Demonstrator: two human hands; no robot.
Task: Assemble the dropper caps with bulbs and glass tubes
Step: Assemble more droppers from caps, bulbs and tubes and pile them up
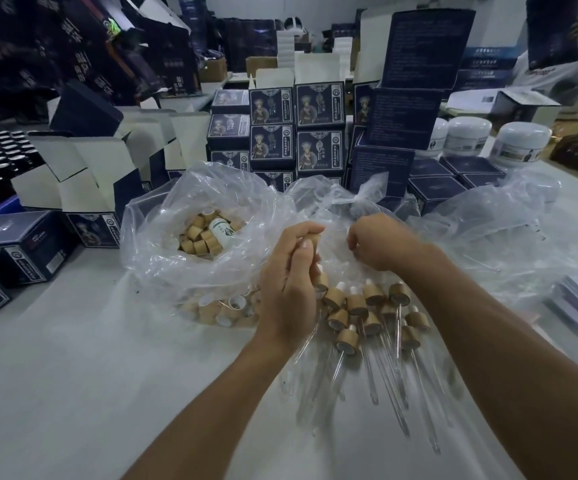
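Left hand gripped a bamboo cap, its axis running near-to-far, while the curled right hand, contents hidden, sat just right of it.

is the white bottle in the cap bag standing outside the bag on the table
No, the white bottle lies among the loose wooden caps inside the open plastic bag, not on the table.

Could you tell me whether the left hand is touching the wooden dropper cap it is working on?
Touching. The head view shows the left hand with fingers curled round the wooden cap, no gap visible.
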